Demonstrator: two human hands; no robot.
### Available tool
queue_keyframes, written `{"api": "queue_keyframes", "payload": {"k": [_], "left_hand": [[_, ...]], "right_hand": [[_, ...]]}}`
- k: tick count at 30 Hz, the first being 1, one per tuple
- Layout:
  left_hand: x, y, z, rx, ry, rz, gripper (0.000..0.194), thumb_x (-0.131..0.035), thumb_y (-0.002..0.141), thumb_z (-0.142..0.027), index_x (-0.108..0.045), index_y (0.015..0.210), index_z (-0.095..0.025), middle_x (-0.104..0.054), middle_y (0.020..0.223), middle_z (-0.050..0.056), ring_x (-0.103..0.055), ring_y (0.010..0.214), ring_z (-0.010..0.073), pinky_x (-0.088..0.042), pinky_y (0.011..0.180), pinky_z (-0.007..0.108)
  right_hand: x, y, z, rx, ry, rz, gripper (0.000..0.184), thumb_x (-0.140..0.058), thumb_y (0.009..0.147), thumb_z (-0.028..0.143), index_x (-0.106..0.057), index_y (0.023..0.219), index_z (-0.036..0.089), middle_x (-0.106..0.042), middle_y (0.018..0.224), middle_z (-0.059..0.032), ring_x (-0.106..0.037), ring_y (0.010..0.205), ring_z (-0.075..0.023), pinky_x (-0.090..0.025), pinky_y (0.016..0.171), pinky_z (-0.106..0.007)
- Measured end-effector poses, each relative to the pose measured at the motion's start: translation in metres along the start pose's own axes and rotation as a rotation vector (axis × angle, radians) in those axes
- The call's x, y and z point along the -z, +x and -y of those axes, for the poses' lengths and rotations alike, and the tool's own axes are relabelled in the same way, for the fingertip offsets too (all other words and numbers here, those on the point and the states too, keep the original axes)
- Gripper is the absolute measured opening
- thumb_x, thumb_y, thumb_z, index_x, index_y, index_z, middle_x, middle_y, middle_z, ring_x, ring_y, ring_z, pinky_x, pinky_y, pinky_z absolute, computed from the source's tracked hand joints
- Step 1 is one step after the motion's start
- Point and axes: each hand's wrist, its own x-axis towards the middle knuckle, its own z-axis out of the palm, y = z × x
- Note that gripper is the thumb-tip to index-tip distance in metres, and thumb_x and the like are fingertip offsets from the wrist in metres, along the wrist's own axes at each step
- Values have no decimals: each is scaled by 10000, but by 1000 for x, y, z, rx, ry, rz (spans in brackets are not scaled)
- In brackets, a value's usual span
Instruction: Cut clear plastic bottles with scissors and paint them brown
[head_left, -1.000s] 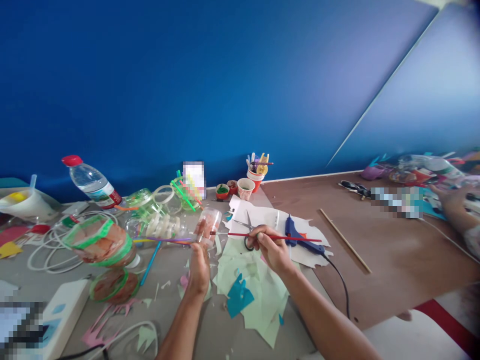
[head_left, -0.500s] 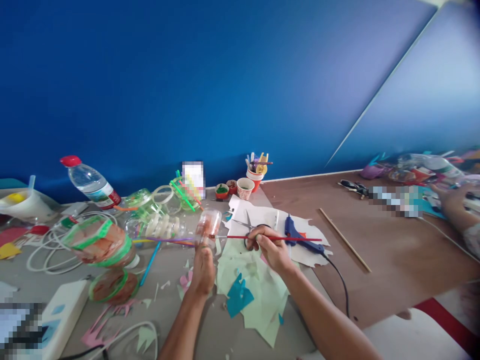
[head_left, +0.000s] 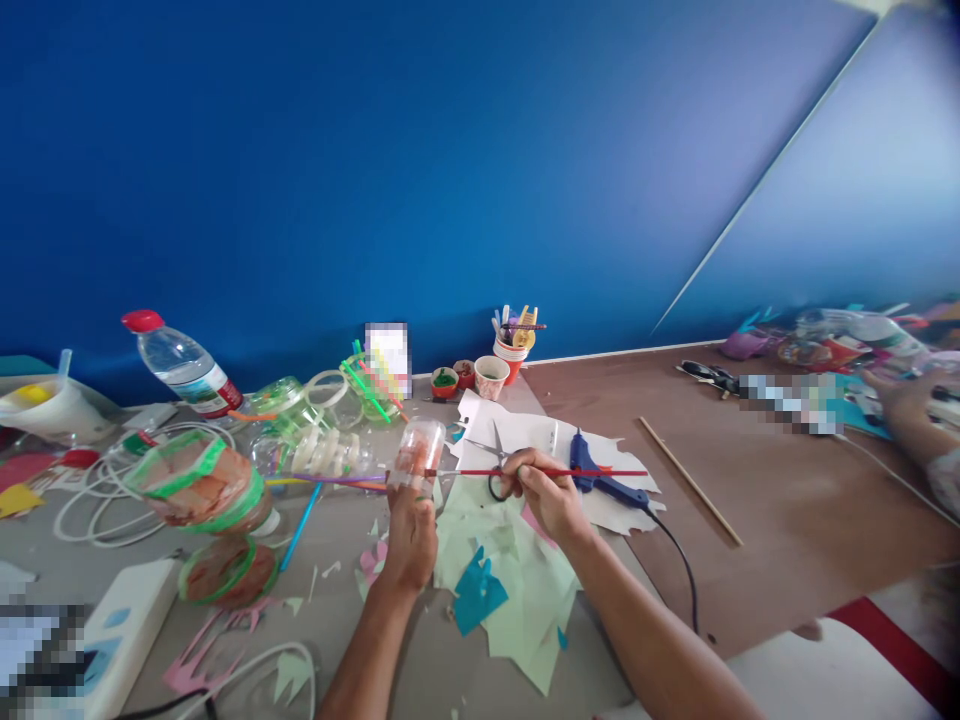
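Note:
My left hand (head_left: 414, 535) is closed round the lower part of a clear plastic bottle piece (head_left: 420, 443), which is smeared inside or outside with reddish-brown paint. A red-handled paintbrush (head_left: 615, 473) lies level in the pinched fingers of my right hand (head_left: 544, 490). Its bristle tip meets the right side of the bottle piece. Under and behind my right hand, scissors (head_left: 496, 452) lie spread on white paper (head_left: 517, 420). A blue glue gun (head_left: 607, 480) rests just right of that hand.
Paint cups (head_left: 444, 383) and a cup of brushes (head_left: 511, 350) stand by the wall. At left are a water bottle (head_left: 184, 368), a painted bottle piece (head_left: 199, 485), cables and a power strip (head_left: 127, 640). A wooden stick (head_left: 690, 480) lies right; another person's hand (head_left: 911, 405) is far right.
The brush and my right hand have shifted very slightly up and right. My left hand has turned the bottle piece a little. Other things stay in place.

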Motion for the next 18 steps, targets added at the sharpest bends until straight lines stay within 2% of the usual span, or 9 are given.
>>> {"api": "queue_keyframes", "payload": {"k": [4, 8, 12, 18], "left_hand": [[0, -2, 1, -41, 80, 29, 647, -203, 901, -643, -441, 1385, -286, -539, 1353, 90, -262, 1411, 265, -61, 1174, 485], [-1, -4, 2, -113, 227, 91, 622, -179, 919, -608, -414, 1403, -293, -551, 1334, 96, -228, 1422, 273, -38, 1160, 538], [-1, -5, 5, -154, 342, 93, 653, -151, 924, -598, -290, 1466, -261, -440, 1450, 117, -219, 1427, 281, 2, 1151, 562], [-2, -7, 11, -153, 442, 119, 629, -186, 924, -595, -401, 1414, -265, -415, 1477, 117, -281, 1406, 280, 63, 1141, 568]], "right_hand": [[-4, 2, 8, 30, 65, -32, 161, -620, 785, 297, -710, 734, 174, -631, 552, -28, -523, 499, -131, -365, 487, -256], [-6, 1, 6, 8, 80, -2, 159, -628, 790, 304, -717, 768, 174, -645, 574, -35, -533, 502, -132, -360, 481, -253], [-3, 2, 6, -15, 36, -12, 153, -622, 772, 294, -704, 737, 170, -627, 547, -29, -525, 493, -136, -362, 484, -261], [-6, 3, 10, -12, 38, -71, 186, -623, 755, 344, -687, 704, 177, -618, 516, -27, -511, 471, -140, -352, 472, -269]]}}
